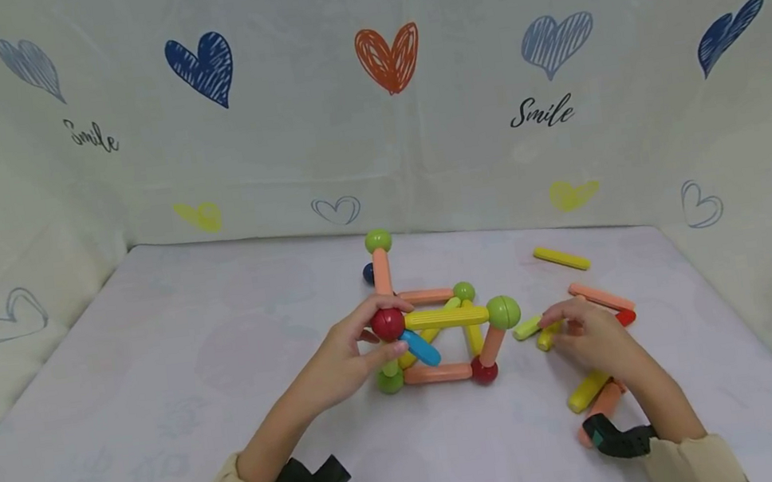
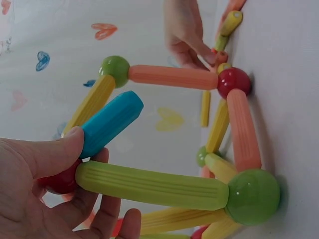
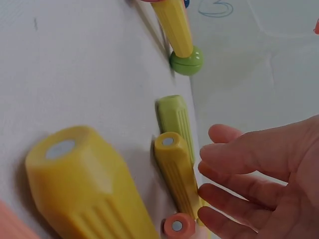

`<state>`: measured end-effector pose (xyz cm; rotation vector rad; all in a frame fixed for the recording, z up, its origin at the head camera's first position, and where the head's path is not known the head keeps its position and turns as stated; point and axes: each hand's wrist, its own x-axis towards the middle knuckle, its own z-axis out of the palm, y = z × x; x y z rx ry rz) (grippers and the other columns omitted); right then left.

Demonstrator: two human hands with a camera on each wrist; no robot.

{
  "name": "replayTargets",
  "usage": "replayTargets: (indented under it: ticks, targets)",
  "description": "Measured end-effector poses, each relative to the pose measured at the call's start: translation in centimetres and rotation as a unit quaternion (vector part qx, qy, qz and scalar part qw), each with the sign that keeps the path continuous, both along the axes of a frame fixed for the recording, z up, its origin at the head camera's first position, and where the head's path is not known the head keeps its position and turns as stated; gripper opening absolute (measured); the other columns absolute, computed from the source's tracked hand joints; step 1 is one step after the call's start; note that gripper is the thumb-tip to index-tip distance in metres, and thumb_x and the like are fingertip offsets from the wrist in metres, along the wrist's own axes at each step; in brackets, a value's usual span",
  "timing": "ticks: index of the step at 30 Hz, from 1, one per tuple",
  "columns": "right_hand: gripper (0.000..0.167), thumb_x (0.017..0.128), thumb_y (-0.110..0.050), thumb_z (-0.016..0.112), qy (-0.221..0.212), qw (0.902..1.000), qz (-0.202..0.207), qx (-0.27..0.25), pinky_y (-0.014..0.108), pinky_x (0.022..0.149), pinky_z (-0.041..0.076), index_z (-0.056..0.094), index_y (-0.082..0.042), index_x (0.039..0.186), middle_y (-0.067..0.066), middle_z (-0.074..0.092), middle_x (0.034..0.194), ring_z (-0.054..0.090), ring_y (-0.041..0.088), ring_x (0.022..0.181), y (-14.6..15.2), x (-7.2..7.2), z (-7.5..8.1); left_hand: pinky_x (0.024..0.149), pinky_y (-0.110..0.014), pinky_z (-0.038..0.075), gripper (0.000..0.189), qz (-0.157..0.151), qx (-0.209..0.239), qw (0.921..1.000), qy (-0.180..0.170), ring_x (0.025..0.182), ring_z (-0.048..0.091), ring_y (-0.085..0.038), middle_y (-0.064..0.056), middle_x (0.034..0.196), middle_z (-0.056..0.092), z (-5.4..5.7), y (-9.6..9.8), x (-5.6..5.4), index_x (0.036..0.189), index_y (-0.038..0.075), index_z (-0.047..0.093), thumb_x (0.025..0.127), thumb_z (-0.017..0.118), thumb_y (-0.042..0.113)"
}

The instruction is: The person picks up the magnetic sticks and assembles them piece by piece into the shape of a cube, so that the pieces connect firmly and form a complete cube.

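My left hand holds the upper red ball of a structure made of magnetic rods and balls. Its thumb lies against the base of a short blue rod that sticks out from this ball. A yellow rod links the ball to a green ball, and a light green rod runs down to a lower green ball. Over at the loose rods, my right hand hovers with loosely bent fingers beside a yellow rod and a light green rod; contact cannot be told.
Loose rods lie right of the structure: a yellow rod at the back, an orange rod, and a thick yellow rod nearer the front. An upright orange rod topped by a green ball rises at the structure's back.
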<state>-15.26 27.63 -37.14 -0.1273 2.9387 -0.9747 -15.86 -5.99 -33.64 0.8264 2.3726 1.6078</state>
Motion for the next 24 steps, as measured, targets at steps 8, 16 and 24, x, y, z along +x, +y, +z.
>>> replayTargets:
  ticks: [8, 16, 24]
  targets:
    - [0.019, 0.080, 0.002, 0.061, 0.014, 0.9991, 0.032, 0.025, 0.060, 0.094, 0.036, 0.067, -0.005, 0.096, 0.021, 0.053, 0.120, 0.045, 0.041, 0.114, 0.69, 0.03, -0.63, 0.088, -0.038, 0.046, 0.040, 0.003, 0.001, 1.0000, 0.003, 0.109, 0.050, -0.021, -0.004, 0.123, 0.054, 0.09, 0.05, 0.03, 0.121, 0.015, 0.050, 0.086, 0.064, 0.007]
    - [0.022, 0.078, 0.002, 0.063, 0.017, 0.9960, 0.065, 0.058, 0.060, 0.089, 0.036, 0.069, -0.006, 0.097, 0.027, 0.049, 0.123, 0.036, 0.046, 0.116, 0.74, 0.05, -0.96, 0.085, -0.031, 0.047, 0.039, 0.005, -0.001, 0.9999, 0.015, 0.108, 0.051, -0.021, -0.005, 0.122, 0.055, -0.05, -0.02, -0.02, 0.121, 0.014, 0.050, 0.086, 0.064, 0.008]
    - [0.025, 0.078, 0.004, 0.063, -0.008, 0.9963, 0.065, 0.055, 0.049, 0.083, 0.038, 0.070, -0.008, 0.098, 0.023, 0.049, 0.122, 0.037, 0.042, 0.111, 0.69, 0.25, -0.98, 0.086, -0.032, 0.047, 0.040, 0.002, -0.002, 1.0000, 0.002, 0.109, 0.050, -0.021, -0.004, 0.123, 0.054, 0.03, -0.07, -0.11, 0.122, 0.016, 0.050, 0.085, 0.065, 0.009]
